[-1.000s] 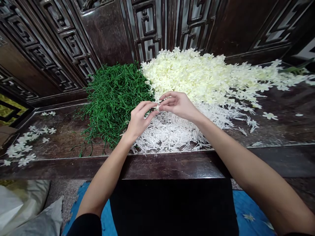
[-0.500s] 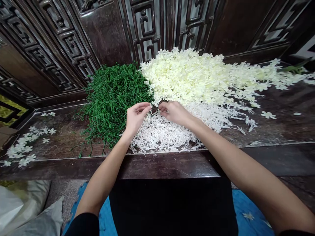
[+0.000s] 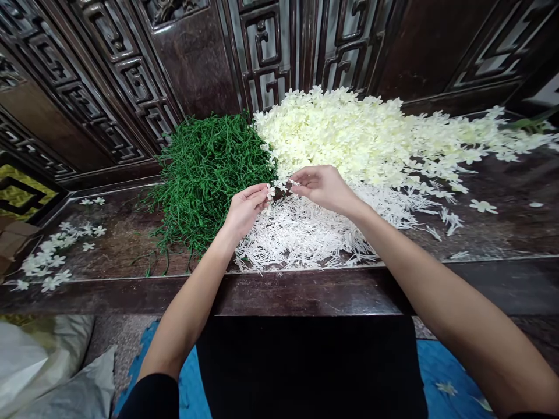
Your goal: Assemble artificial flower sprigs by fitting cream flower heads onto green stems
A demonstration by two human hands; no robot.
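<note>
Between its thumb and fingertips my left hand point(image 3: 250, 209) pinches a small white artificial flower point(image 3: 271, 191). My right hand point(image 3: 325, 185), a short gap to the right, has thumb and fingers closed on a thin white stick-like piece point(image 3: 294, 183). Left of and behind my left hand rises a heap of green plastic stems point(image 3: 213, 163). Behind my right hand spreads a large pile of cream-white artificial flowers point(image 3: 345, 131). Under and in front of both hands lies a pile of thin white stick-like pieces point(image 3: 301, 235).
A dark wooden bench point(image 3: 515, 227) carries the piles, against a carved lattice panel point(image 3: 192, 64). Finished-looking white blossoms point(image 3: 48, 256) lie at the left end. A cardboard box point(image 3: 13, 238) stands beyond them. Pale sacks point(image 3: 48, 361) and a blue mat point(image 3: 190, 381) are on the floor.
My right hand has moved slightly up and away from my left, and the white piece in its fingers now shows. The flower at my left fingertips is more visible. The view has shifted slightly.
</note>
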